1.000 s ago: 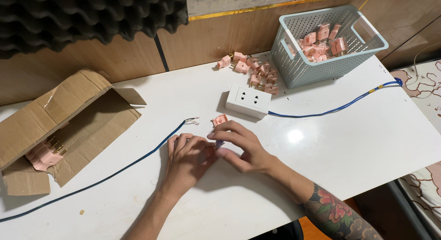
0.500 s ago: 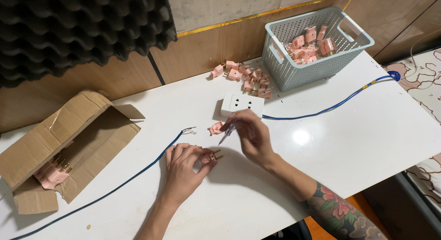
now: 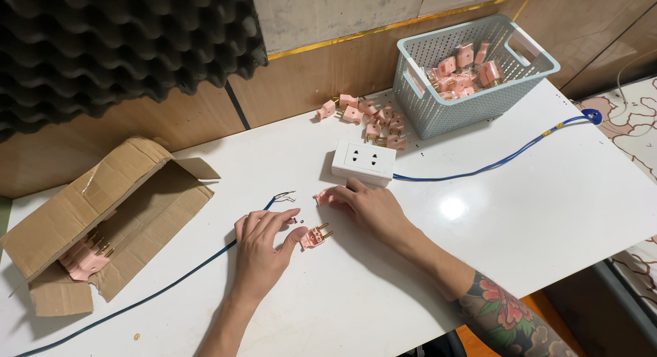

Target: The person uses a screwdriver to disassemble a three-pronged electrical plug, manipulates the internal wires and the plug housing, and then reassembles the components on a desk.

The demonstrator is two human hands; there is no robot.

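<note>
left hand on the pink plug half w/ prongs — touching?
Touching. Head view: the left hand thumb rests against the pink plug half on the table.
</note>
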